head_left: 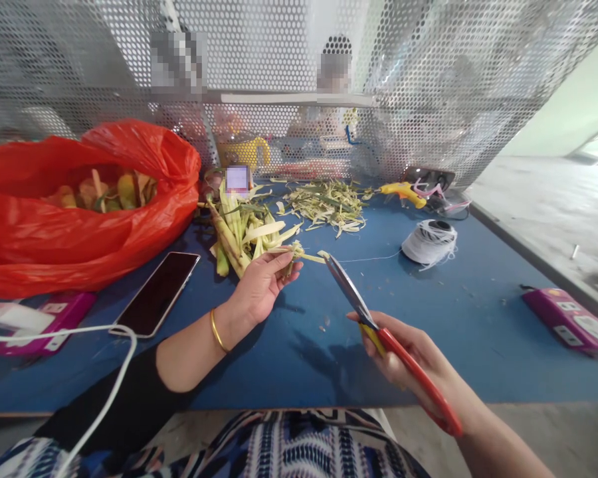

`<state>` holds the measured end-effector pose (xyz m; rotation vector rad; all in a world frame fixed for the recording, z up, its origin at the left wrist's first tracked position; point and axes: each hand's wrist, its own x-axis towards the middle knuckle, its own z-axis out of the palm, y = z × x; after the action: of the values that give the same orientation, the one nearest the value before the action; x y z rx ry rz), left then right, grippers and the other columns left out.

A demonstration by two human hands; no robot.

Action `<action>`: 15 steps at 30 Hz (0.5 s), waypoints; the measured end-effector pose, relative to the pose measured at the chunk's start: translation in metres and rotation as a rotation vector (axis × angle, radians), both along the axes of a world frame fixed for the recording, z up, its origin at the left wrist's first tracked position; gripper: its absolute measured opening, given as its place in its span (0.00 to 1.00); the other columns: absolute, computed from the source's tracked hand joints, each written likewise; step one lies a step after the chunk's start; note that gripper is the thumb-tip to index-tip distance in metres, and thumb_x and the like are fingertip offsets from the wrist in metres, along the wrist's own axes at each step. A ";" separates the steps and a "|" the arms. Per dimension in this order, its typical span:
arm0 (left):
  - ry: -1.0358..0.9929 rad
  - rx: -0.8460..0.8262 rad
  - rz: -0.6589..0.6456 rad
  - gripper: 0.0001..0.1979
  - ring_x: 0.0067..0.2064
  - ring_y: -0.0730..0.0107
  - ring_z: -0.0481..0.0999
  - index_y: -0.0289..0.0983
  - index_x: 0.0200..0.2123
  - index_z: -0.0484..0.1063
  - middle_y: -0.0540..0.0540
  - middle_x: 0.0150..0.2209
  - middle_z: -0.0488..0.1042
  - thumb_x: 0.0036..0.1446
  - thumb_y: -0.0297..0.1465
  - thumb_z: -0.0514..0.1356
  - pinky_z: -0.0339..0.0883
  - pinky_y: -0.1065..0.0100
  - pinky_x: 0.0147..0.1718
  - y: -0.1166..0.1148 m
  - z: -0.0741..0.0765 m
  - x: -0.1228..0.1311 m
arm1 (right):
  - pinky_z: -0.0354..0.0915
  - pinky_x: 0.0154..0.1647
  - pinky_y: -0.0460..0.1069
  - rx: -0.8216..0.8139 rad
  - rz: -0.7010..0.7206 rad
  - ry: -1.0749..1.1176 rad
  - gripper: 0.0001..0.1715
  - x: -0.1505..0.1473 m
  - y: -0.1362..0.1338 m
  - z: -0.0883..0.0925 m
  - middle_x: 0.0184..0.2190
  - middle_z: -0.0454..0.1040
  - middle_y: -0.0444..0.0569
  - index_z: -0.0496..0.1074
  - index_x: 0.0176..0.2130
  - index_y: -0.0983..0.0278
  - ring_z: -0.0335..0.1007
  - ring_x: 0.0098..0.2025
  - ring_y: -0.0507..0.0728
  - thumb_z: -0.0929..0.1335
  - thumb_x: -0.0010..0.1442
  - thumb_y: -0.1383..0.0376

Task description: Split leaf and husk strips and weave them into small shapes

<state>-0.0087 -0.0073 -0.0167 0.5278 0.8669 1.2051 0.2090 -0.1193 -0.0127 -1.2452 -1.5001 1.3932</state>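
The left grip (264,284) is pinched around a pale yellow-green bundle of plant fibre with a frayed knot (298,249), held above the blue worktop (478,318). The bundle sits between thumb and fingers, and a thin end sticks out to the right, past the fingertips. The right grip (412,352) is closed around long metal scissors with red and yellow handles (361,312), whose blades lie nearly together. Their tips are at the bundle's protruding end; whether they touch it cannot be told. A fine white thread (371,258) runs from near the tips to a wound white spool with a dark top (428,243).

Just beyond the left grip lies a heap of broad green-and-cream husks (236,229), with a pile of narrow dried shreds (326,204) further back.

The fingers hide the bundle's inner part, and the right grip covers most of the yellow handle. A pixelated patch hides some of the husks' far end. The glossy red plastic bag (174,192) is cut off at the left edge, its brownish-green contents only partly visible. Behind the perforated grey metal screen (259,40), people show only as blurred shapes.
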 end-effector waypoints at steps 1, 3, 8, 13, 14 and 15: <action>-0.001 0.001 0.001 0.07 0.27 0.75 0.78 0.34 0.30 0.74 0.51 0.27 0.77 0.45 0.23 0.67 0.71 0.75 0.27 0.000 0.000 0.000 | 0.54 0.21 0.45 0.043 -0.062 -0.055 0.40 -0.001 0.002 0.001 0.26 0.64 0.45 0.69 0.52 0.66 0.55 0.24 0.49 0.67 0.51 0.40; 0.012 0.002 -0.006 0.07 0.26 0.76 0.77 0.34 0.30 0.74 0.51 0.27 0.77 0.45 0.23 0.67 0.71 0.75 0.26 -0.001 0.002 0.000 | 0.59 0.24 0.46 0.165 -0.223 -0.263 0.36 -0.001 0.009 0.002 0.26 0.67 0.46 0.70 0.51 0.65 0.60 0.25 0.52 0.67 0.53 0.43; 0.015 -0.035 -0.105 0.07 0.21 0.82 0.70 0.33 0.28 0.74 0.48 0.27 0.76 0.47 0.27 0.69 0.65 0.79 0.19 -0.003 0.002 0.000 | 0.58 0.24 0.48 0.406 -0.370 -1.151 0.24 0.006 0.026 0.000 0.35 0.75 0.51 0.71 0.50 0.61 0.69 0.27 0.56 0.64 0.57 0.54; -0.066 -0.073 -0.243 0.06 0.20 0.86 0.64 0.32 0.27 0.75 0.45 0.31 0.77 0.47 0.27 0.69 0.60 0.81 0.17 -0.004 0.000 0.000 | 0.60 0.27 0.49 0.444 -0.135 -1.438 0.20 0.009 0.022 -0.004 0.35 0.75 0.52 0.71 0.49 0.62 0.73 0.31 0.59 0.63 0.59 0.59; -0.081 -0.078 -0.270 0.05 0.20 0.86 0.63 0.32 0.28 0.75 0.45 0.31 0.76 0.48 0.27 0.68 0.59 0.81 0.17 -0.005 0.000 0.000 | 0.62 0.28 0.49 0.455 -0.090 -1.451 0.19 0.009 0.021 -0.002 0.35 0.75 0.53 0.71 0.49 0.62 0.73 0.33 0.59 0.64 0.59 0.60; -0.097 -0.081 -0.299 0.05 0.20 0.86 0.62 0.32 0.28 0.75 0.45 0.31 0.76 0.49 0.27 0.67 0.58 0.81 0.16 -0.005 0.000 0.000 | 0.63 0.29 0.50 0.456 -0.046 -1.464 0.19 0.009 0.020 0.002 0.35 0.75 0.54 0.71 0.49 0.63 0.73 0.34 0.60 0.65 0.58 0.61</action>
<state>-0.0087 -0.0124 -0.0171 0.5092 0.7215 0.9116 0.2177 -0.0996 -0.0107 -2.0402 -2.4163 -0.1858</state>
